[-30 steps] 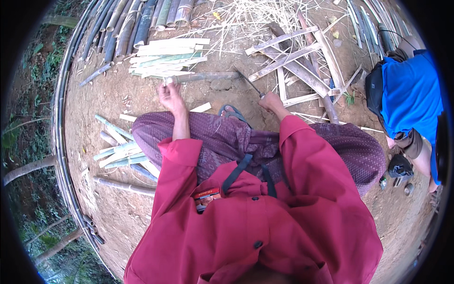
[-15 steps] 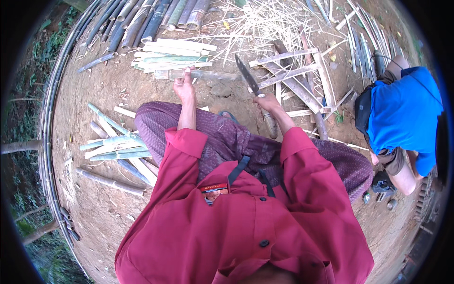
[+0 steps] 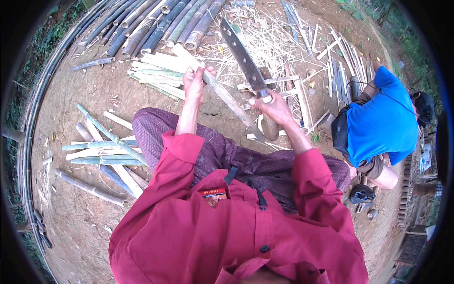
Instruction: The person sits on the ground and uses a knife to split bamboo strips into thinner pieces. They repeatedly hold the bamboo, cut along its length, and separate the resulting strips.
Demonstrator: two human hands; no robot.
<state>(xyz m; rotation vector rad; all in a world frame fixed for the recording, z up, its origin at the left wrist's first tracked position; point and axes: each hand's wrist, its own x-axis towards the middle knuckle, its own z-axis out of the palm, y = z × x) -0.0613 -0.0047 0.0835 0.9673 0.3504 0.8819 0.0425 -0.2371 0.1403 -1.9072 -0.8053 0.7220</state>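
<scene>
**Left hand holding bamboo piece aloft; right hand gripping knife**

The bare brown earth ground (image 3: pixel 87 232) is carrying the stock. Above it, well in from its left edge, a long, narrow, pale and grey-brown bamboo piece (image 3: pixel 231 105) is slanting from the upper left toward the person's right knee. It is looking light and stiff, in this judgement; its skin is probably being smooth and slightly slippery, its cut edges are likely threatening splinters. A firm hold round the upper part, fingers keeping off the edges, is seeming soundest.

The long, dark, hole-pierced metal knife (image 3: pixel 242 56) is pointing its blade toward the ground's far edge. The right hand (image 3: pixel 275 109) is closing round its brown, rounded handle. The left hand (image 3: pixel 194 86) is closing round the bamboo piece's upper part.

Compared with half a second ago, the bamboo piece is slanting steeply instead of lying nearly level across the view; the knife is appearing larger, its tip reaching higher in view.
</scene>
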